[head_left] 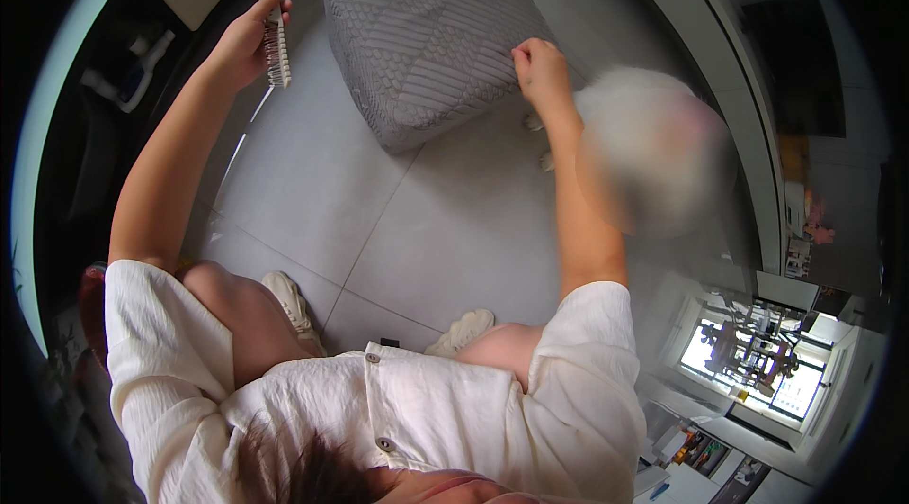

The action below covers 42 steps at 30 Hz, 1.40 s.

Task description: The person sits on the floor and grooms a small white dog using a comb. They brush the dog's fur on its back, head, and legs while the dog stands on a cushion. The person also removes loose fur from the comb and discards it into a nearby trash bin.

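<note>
My left hand (245, 42) grips a white hairbrush (278, 53) with rows of bristles and a comb-like upper end, held up at the far left. My right hand (543, 70) has its fingers curled in, over the right edge of a grey quilted ottoman (433, 35). Nothing shows in that hand, though its palm is hidden. Beside my right forearm is a white, fluffy, rounded shape (632, 95), apparently a furry animal. Most of it is blurred. Two small pale paws (532, 122) appear on the floor just left of that forearm.
Grey floor tiles (305, 170) lie between my feet in pale shoes (469, 330) and the ottoman. A white bottle (145, 74) is on a dark surface at left. A long pale cabinet (699, 42) runs along the right; a bright window (760, 362) is at lower right.
</note>
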Motion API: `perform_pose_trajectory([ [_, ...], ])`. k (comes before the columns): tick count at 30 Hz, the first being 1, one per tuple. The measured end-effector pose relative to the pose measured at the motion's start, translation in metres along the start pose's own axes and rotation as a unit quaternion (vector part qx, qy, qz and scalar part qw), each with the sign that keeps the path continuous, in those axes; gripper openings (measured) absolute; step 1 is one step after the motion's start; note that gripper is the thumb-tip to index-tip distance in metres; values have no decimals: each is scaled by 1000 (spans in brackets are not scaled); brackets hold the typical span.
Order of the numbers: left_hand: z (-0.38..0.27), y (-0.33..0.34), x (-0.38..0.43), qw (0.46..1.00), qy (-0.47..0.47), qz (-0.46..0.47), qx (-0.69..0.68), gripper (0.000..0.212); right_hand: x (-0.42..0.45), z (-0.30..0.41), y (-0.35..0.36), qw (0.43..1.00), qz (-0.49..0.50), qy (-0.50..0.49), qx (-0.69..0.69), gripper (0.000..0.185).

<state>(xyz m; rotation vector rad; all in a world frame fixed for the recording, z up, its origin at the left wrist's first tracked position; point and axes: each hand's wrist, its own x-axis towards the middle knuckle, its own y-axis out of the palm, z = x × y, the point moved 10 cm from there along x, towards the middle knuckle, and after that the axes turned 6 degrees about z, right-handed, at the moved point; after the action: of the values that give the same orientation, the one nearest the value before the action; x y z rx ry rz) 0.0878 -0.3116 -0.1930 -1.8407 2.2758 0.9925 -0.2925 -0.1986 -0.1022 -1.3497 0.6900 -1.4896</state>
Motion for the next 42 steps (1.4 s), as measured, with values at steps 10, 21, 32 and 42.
perform_pose_trajectory([
  [10,-6,-11,2,1000,8,-1,-2,24,91,97,48,978,32,-56,198,18],
  [21,-9,-35,6,1000,-1,-27,-14,24,151,58,100,951,81,105,281,24],
  [32,5,-54,27,997,-33,-41,-55,25,176,69,124,985,97,91,114,29],
  [42,12,-71,32,994,-51,-53,-80,25,206,14,112,876,65,270,394,16],
])
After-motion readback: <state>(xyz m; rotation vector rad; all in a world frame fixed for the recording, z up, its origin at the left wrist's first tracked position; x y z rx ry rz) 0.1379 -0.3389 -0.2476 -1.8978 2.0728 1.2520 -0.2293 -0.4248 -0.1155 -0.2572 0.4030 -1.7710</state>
